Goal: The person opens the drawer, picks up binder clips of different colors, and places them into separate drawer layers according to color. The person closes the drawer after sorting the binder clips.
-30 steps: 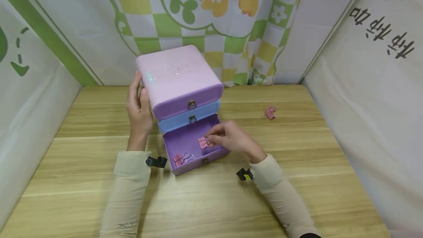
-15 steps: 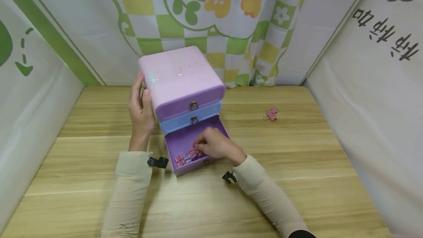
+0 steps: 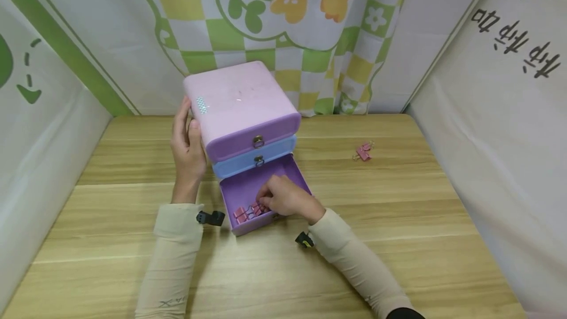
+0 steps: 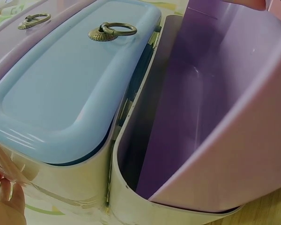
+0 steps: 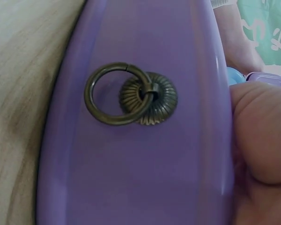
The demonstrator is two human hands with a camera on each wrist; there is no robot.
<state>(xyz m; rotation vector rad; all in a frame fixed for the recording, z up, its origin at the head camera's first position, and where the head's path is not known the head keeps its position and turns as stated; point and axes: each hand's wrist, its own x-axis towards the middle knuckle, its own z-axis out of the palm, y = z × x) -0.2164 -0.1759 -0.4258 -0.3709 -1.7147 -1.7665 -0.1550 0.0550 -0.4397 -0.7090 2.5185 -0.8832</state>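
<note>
A small three-drawer box (image 3: 243, 97), pink on top, stands on the table with its lowest purple drawer (image 3: 241, 188) pulled out. My left hand (image 3: 188, 154) rests against the box's left side, fingers fairly straight; its fingertips touch the casing in the left wrist view. Inside the drawer, my right hand (image 3: 285, 196) pinches a pink binder clip (image 3: 256, 208), partly hidden by the fingers. Another pink binder clip (image 3: 240, 215) lies beside it in the drawer's front left corner. The drawer's brass ring pull (image 5: 114, 93) fills the right wrist view.
More pink binder clips (image 3: 364, 151) lie close together on the wooden table (image 3: 398, 220), right of the box. The blue middle drawer (image 3: 279, 146) and purple top drawer (image 3: 230, 143) are closed. A checked curtain (image 3: 186, 23) hangs behind.
My right hand has moved left and toward the drawer's front, bringing its clip beside the other one. The left hand stays against the box.
</note>
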